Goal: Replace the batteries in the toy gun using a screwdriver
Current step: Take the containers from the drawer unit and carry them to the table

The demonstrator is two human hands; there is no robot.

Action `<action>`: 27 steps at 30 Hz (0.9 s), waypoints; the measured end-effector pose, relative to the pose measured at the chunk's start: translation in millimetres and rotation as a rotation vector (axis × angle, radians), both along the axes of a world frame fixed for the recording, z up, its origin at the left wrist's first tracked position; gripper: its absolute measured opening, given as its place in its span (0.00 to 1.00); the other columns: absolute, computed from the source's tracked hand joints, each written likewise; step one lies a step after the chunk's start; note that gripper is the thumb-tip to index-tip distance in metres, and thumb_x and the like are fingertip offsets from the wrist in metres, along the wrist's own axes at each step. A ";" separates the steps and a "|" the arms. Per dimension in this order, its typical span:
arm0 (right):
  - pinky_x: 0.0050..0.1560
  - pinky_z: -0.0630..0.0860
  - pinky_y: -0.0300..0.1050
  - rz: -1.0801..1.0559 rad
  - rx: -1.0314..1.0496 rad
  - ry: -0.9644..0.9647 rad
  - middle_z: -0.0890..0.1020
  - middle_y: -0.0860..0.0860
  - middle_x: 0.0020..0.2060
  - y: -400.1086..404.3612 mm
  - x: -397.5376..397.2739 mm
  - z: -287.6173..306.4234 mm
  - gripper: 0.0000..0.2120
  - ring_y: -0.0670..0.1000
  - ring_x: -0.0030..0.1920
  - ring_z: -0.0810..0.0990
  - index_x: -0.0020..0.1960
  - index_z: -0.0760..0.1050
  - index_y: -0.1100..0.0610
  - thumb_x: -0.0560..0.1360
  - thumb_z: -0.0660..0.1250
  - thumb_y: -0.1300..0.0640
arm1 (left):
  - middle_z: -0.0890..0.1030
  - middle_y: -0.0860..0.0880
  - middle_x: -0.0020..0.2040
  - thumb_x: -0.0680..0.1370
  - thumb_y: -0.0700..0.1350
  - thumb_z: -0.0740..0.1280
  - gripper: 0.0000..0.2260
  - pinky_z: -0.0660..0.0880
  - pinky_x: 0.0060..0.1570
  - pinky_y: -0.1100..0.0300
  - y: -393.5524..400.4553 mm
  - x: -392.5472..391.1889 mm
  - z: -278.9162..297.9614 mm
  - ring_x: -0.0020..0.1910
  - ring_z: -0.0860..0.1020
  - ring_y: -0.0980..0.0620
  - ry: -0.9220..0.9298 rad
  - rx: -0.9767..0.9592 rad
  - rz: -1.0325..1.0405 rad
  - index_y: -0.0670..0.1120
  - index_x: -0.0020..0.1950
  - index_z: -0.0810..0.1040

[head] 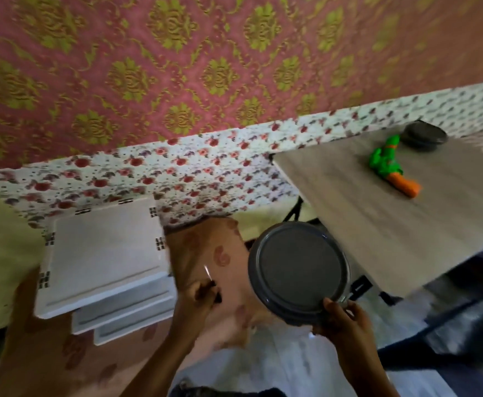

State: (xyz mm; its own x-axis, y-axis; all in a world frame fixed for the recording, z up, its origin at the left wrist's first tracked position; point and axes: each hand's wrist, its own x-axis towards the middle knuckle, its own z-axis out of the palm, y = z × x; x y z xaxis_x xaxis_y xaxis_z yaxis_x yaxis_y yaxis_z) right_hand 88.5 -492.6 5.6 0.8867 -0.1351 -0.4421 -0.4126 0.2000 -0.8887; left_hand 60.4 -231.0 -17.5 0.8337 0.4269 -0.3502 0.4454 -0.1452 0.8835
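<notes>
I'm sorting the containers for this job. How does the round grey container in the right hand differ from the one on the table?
The held grey container is off the table, tilted with its flat lid facing the camera, gripped by the right hand. The grey container on the table rests flat beyond the toy gun, untouched, and appears smaller, being farther away. Both are round, dark grey and lidded.

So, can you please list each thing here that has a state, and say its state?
toy gun: lying on its side on the table, untouched
left hand: grip closed on the screwdriver, its tip pointing up
right hand: grip closed on the rim of the grey plate, held tilted in the air
second grey dish: resting on the table behind the toy gun
white drawers: pulled partly out
</notes>
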 end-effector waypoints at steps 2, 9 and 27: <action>0.29 0.79 0.52 -0.023 -0.018 -0.001 0.76 0.65 0.35 -37.2 -2.1 5.0 0.08 0.63 0.33 0.77 0.48 0.70 0.66 0.72 0.67 0.64 | 0.83 0.49 0.43 0.77 0.48 0.67 0.03 0.78 0.52 0.49 -34.7 1.7 -8.6 0.47 0.81 0.45 0.005 -0.038 -0.005 0.50 0.45 0.79; 0.20 0.72 0.43 -0.089 -0.053 0.035 0.75 0.64 0.32 -144.7 -12.4 16.5 0.08 0.58 0.26 0.75 0.46 0.68 0.63 0.73 0.67 0.63 | 0.82 0.42 0.40 0.79 0.40 0.64 0.06 0.78 0.37 0.58 -150.5 13.2 5.3 0.40 0.83 0.45 -0.010 -0.136 -0.014 0.38 0.49 0.78; 0.23 0.71 0.44 -0.166 0.030 0.077 0.69 0.59 0.30 -262.0 101.7 8.5 0.07 0.57 0.28 0.71 0.44 0.67 0.61 0.73 0.66 0.65 | 0.83 0.47 0.42 0.78 0.41 0.66 0.07 0.77 0.49 0.48 -266.1 151.6 3.2 0.44 0.82 0.46 -0.068 -0.089 -0.068 0.51 0.43 0.78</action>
